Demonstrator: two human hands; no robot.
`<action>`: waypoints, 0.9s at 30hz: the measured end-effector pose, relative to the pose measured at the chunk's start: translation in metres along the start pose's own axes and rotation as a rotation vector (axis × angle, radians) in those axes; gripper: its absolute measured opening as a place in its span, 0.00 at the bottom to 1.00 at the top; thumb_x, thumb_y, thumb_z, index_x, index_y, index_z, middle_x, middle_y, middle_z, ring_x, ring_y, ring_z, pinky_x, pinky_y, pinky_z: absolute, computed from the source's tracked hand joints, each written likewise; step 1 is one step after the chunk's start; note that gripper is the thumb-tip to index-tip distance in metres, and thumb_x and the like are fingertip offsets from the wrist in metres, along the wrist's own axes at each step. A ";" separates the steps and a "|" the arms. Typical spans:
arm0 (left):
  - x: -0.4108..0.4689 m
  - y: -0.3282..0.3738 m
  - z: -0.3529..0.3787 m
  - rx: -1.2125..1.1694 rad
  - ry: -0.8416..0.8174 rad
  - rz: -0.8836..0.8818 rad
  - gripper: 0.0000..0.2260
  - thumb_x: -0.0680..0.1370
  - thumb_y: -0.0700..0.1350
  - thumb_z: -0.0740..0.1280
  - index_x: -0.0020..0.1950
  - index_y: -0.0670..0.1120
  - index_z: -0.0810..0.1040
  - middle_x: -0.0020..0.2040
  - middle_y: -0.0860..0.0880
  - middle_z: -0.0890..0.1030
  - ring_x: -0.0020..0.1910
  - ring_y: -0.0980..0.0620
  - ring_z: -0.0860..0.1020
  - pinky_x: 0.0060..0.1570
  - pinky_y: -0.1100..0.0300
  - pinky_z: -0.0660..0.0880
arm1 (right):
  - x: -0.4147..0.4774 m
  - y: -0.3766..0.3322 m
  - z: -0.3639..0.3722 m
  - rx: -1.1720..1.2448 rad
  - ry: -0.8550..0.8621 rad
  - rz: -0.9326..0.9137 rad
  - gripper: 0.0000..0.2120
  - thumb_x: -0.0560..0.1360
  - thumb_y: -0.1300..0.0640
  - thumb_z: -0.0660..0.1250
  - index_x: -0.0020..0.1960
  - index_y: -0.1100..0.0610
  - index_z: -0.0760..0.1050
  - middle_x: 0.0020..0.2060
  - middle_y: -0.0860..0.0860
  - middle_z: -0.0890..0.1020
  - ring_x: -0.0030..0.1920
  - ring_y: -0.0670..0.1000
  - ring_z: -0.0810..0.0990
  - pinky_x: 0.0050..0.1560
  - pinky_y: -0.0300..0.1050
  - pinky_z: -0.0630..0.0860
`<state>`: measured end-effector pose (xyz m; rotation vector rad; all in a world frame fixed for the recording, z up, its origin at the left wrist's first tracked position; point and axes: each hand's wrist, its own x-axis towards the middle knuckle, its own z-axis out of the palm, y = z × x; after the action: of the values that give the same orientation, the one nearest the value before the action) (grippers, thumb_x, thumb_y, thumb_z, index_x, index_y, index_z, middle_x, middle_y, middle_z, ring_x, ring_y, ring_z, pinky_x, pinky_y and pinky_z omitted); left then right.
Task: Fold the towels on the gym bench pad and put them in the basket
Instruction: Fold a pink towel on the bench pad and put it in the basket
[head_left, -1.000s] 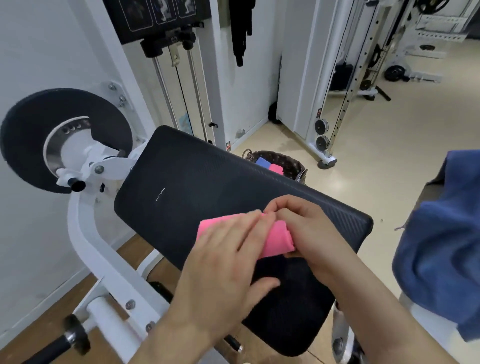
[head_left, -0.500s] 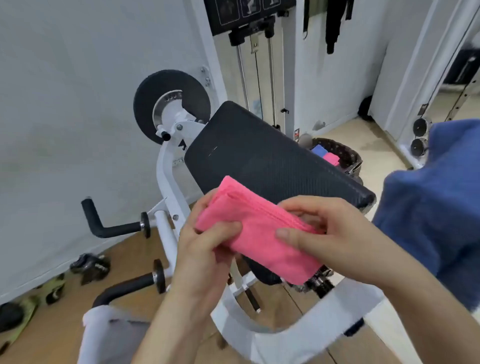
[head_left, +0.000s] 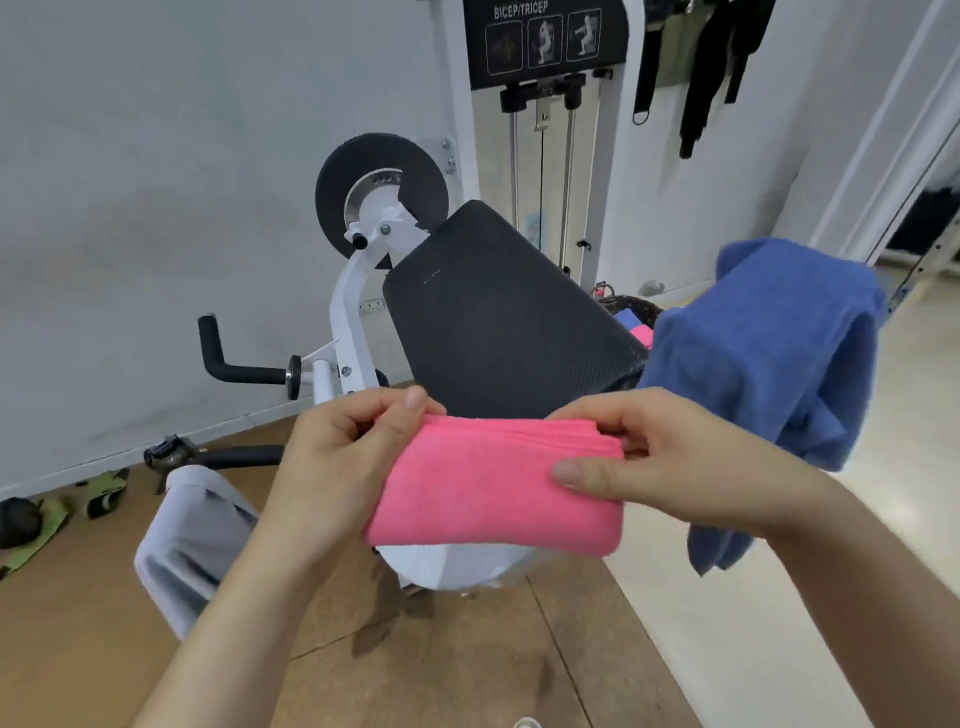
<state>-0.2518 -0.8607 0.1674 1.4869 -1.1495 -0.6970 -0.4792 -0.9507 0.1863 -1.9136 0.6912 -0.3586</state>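
Now the left hand (head_left: 332, 457) and right hand (head_left: 675, 467) pinch the folded pink towel (head_left: 493, 493) at centre frame, clear of the bench pad (head_left: 498, 322) — carry it flat, layers squeezed, to the basket (head_left: 626, 302), seemingly half-hidden behind the blue towel (head_left: 769, 353) at right.

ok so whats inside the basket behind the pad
A slice of the basket shows a blue cloth and a pink cloth inside. The bench pad and the draped blue towel cover the rest, so anything more is hidden.
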 end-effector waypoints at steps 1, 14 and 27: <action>-0.008 0.003 0.005 -0.036 -0.055 -0.026 0.17 0.68 0.63 0.73 0.44 0.50 0.86 0.44 0.47 0.85 0.46 0.46 0.83 0.50 0.45 0.78 | -0.014 -0.001 -0.008 0.077 0.023 0.009 0.14 0.72 0.50 0.71 0.55 0.55 0.81 0.48 0.51 0.85 0.49 0.48 0.84 0.51 0.44 0.80; -0.058 0.112 0.250 -0.053 -0.395 0.021 0.14 0.71 0.61 0.67 0.53 0.58 0.82 0.45 0.54 0.84 0.44 0.57 0.80 0.44 0.62 0.75 | -0.138 0.068 -0.195 0.628 0.333 0.027 0.07 0.66 0.65 0.65 0.39 0.63 0.82 0.34 0.55 0.83 0.33 0.50 0.80 0.33 0.37 0.75; 0.064 0.105 0.529 0.487 -0.257 -0.049 0.17 0.70 0.43 0.68 0.55 0.60 0.81 0.47 0.60 0.81 0.45 0.60 0.78 0.45 0.61 0.75 | -0.177 0.272 -0.453 0.022 0.072 0.196 0.16 0.68 0.51 0.77 0.55 0.50 0.84 0.51 0.50 0.85 0.57 0.51 0.81 0.63 0.50 0.74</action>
<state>-0.7280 -1.1212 0.1458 1.8723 -1.5625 -0.6848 -0.9424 -1.2573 0.1461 -1.8012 0.9111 -0.3112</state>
